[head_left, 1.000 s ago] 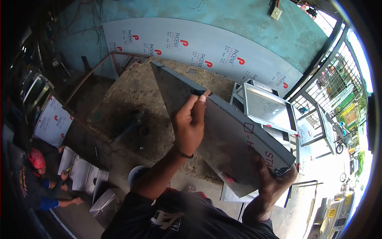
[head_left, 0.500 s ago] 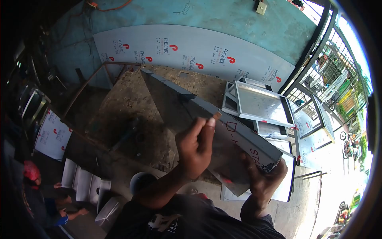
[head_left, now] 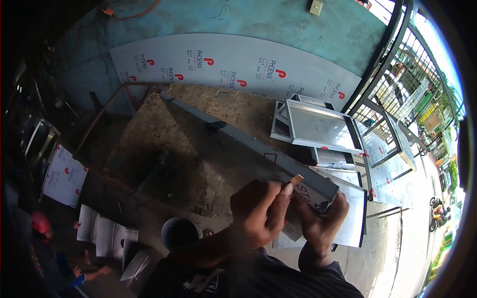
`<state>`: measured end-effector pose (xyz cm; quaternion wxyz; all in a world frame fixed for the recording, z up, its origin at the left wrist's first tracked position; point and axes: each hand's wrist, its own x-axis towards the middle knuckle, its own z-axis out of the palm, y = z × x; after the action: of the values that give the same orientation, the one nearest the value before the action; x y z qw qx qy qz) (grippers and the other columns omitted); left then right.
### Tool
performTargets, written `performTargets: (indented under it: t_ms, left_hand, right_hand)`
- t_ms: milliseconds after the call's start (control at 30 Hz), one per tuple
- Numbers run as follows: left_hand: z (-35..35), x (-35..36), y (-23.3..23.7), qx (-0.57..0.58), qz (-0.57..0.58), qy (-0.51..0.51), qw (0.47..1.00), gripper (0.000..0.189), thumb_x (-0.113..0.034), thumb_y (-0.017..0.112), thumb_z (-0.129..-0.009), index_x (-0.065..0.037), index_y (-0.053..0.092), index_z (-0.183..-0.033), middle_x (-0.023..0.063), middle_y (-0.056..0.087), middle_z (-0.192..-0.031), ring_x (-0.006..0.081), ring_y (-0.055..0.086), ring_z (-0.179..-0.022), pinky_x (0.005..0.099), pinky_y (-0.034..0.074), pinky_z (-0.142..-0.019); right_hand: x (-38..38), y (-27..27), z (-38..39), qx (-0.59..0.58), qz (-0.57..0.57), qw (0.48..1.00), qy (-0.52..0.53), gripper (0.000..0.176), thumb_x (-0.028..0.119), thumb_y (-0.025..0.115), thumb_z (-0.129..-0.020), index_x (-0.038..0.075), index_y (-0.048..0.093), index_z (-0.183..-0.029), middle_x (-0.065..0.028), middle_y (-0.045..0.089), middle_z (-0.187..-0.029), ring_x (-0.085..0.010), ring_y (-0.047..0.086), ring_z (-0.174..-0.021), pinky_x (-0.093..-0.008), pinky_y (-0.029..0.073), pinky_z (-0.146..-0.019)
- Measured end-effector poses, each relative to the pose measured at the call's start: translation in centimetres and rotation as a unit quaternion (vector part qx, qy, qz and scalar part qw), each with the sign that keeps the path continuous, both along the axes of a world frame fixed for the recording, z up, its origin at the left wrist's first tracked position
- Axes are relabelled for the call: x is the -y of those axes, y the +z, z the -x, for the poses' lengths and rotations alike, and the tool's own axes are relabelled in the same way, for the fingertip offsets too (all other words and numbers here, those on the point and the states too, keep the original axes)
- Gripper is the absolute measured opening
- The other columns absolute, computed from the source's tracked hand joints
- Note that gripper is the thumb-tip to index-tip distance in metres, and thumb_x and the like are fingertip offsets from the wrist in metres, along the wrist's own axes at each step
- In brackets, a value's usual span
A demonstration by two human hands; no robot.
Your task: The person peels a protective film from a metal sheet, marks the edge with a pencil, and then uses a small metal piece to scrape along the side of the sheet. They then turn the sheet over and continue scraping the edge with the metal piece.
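A long folded metal panel (head_left: 248,141) with red lettering slants from the wooden table down to the right, its near end raised in front of me. My right hand (head_left: 323,218) grips that near end, with fingers around the edge. Between the thumb and fingers of my left hand (head_left: 261,211) is a small copper-coloured piece (head_left: 296,179), close to the panel's edge beside the lettering. Part of the panel's lower side is hidden behind my hands.
The worn wooden table (head_left: 144,134) lies beneath the panel. White-framed trays (head_left: 325,126) are at the right. A bucket (head_left: 181,233) stands below the table. A person in a red cap (head_left: 40,223) is at the lower left near bent metal pieces (head_left: 104,231).
My left hand has moved down and right along the panel with the small piece, now nearer my right hand. The view has shifted slightly.
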<state>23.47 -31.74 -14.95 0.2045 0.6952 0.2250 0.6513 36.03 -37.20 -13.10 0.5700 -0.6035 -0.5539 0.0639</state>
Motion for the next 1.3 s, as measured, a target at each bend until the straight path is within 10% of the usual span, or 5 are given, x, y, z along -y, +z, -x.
performTargets:
  t_ms: [100,233,367,1067,1300]
  left_hand:
    - [-0.1,-0.3,-0.8,0.045,0.151,-0.008,0.987,0.006,0.0,0.063,-0.091,0.001,0.059,-0.086,0.0102,0.053,-0.067,0.0244,0.052,-0.053,0.0353,0.041,-0.05]
    - [-0.4,1.0,0.3,-0.022,-0.037,-0.035,0.998,0.006,-0.001,0.061,-0.093,0.002,0.063,-0.088,0.0075,0.054,-0.065,0.0127,0.049,-0.052,0.0273,0.038,-0.048]
    - [-0.2,0.7,0.8,0.013,0.141,-0.039,0.989,0.008,-0.001,0.061,-0.092,0.002,0.06,-0.084,0.0068,0.053,-0.064,0.014,0.047,-0.05,0.0285,0.037,-0.047]
    - [-0.8,0.3,0.2,-0.02,0.047,-0.023,0.998,0.003,0.001,0.058,-0.094,0.003,0.06,-0.092,0.0052,0.054,-0.066,0.0114,0.049,-0.053,0.026,0.039,-0.05]
    - [-1.1,0.6,1.0,-0.017,0.122,-0.001,0.992,0.005,-0.002,0.067,-0.087,0.001,0.063,-0.089,0.0078,0.057,-0.067,0.0227,0.056,-0.053,0.0352,0.045,-0.054]
  right_hand:
    - [0.2,0.7,0.2,-0.004,0.037,0.999,0.012,0.031,0.021,0.085,-0.071,0.002,0.065,-0.087,-0.0108,0.07,-0.076,-0.0281,0.066,-0.062,-0.0338,0.047,-0.064]
    - [0.2,0.0,-0.8,0.082,0.011,0.996,0.011,0.034,0.021,0.085,-0.072,0.001,0.065,-0.089,-0.0117,0.07,-0.076,-0.0273,0.067,-0.063,-0.0344,0.048,-0.063]
    - [0.0,-0.5,-1.1,0.048,-0.005,0.999,0.021,0.033,0.02,0.085,-0.073,0.0,0.064,-0.089,-0.0118,0.069,-0.074,-0.0269,0.065,-0.06,-0.035,0.048,-0.062]
    - [-0.3,0.9,-1.0,0.129,-0.041,0.99,0.025,0.036,0.017,0.084,-0.073,-0.003,0.06,-0.092,-0.0134,0.067,-0.069,-0.0283,0.067,-0.054,-0.0349,0.05,-0.054]
    - [0.0,0.1,-1.1,0.079,0.042,0.996,-0.005,0.04,0.016,0.082,-0.072,-0.005,0.061,-0.098,-0.0137,0.068,-0.074,-0.0289,0.067,-0.064,-0.0382,0.049,-0.066]
